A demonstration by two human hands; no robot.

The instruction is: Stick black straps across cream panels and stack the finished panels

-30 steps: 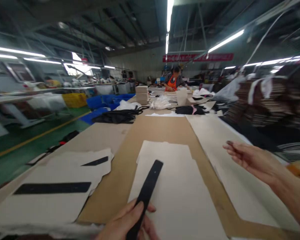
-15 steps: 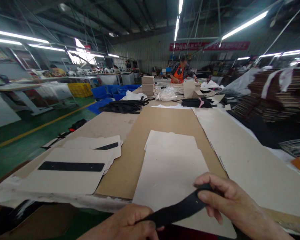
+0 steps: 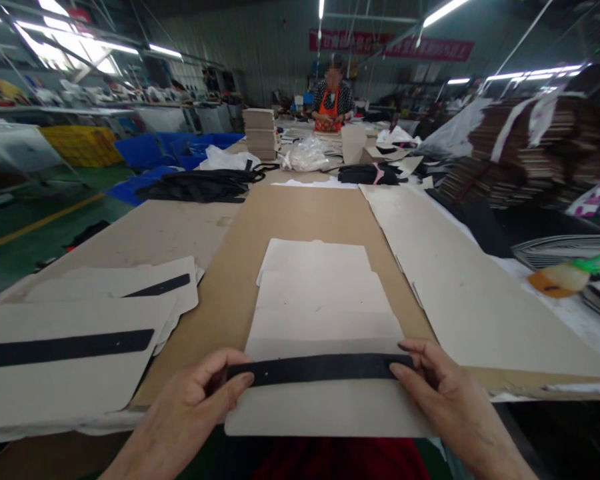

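A long black strip [image 3: 320,368] lies flat and crosswise over the near end of a pale fabric panel [image 3: 320,313] on the brown cardboard table [image 3: 310,213]. My left hand [image 3: 195,407] pinches the strip's left end between thumb and fingers. At the strip's right end my right hand [image 3: 445,400] holds it down with thumb and fingertips. The panel tops a short stack of similar panels.
At the left lie finished panels with black strips [image 3: 65,350]. A big pale sheet [image 3: 460,280] covers the table's right side. Black straps [image 3: 200,187], boxes [image 3: 260,130] and bags sit farther back, where a person in an orange apron [image 3: 330,100] works. Blue bins [image 3: 170,150] stand at left.
The strip went from held slanted in the air between both hands to stretched flat across the near panel. The view dropped toward the table.
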